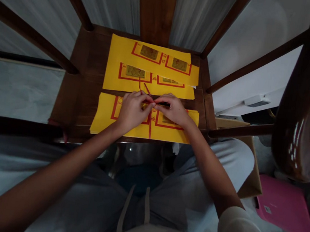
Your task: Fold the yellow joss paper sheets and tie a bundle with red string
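My left hand [135, 109] and my right hand [173, 109] meet over the nearest stack of yellow joss paper [105, 113], fingertips almost touching. Both hands pinch a red string [150, 125], which runs down across the front of that stack. Two loose ends of the string rise beyond my fingers. Behind lie more yellow joss paper sheets [120, 52], overlapping and slightly skewed, with red frames and gold patches printed on them. My hands and wrists cover part of the print on the near stack.
The papers lie on a dark wooden chair seat [82, 95]. Its back slat [156, 9] and a thick curved armrest [297, 93] rise around it. To the right on the floor are a cardboard box [251, 174] and a pink plastic item [285, 207]. My knees are close to the seat's front edge.
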`<state>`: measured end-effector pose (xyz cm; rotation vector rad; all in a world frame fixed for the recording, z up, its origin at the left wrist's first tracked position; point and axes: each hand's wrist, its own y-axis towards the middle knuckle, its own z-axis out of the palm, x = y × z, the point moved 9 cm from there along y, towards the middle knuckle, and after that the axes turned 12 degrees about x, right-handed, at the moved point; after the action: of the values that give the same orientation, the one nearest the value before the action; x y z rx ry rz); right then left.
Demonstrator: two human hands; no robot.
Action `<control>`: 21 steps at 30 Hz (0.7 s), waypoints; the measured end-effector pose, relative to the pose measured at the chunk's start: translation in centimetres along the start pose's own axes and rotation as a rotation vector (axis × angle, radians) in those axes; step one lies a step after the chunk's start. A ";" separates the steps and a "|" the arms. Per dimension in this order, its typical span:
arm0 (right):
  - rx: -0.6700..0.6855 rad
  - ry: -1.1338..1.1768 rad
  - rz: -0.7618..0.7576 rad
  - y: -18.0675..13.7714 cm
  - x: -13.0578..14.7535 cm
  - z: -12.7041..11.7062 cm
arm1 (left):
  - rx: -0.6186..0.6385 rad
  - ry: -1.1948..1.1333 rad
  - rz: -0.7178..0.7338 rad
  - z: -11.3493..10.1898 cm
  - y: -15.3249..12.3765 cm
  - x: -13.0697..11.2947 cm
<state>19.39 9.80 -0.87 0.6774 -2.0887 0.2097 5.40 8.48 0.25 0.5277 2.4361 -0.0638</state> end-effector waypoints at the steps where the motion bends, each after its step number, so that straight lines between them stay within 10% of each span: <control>1: -0.006 0.001 0.002 0.1 -0.1 0.0 | -0.003 0.005 -0.001 0.0 0.0 0.0; 21: -0.082 0.167 0.025 0.0 -1.2 0.7 | -0.004 -0.005 0.037 -0.1 -0.3 -0.8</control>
<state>19.44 10.03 -2.25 0.5660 -1.9359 0.1870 5.78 7.98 0.78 0.5703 2.4199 -0.0442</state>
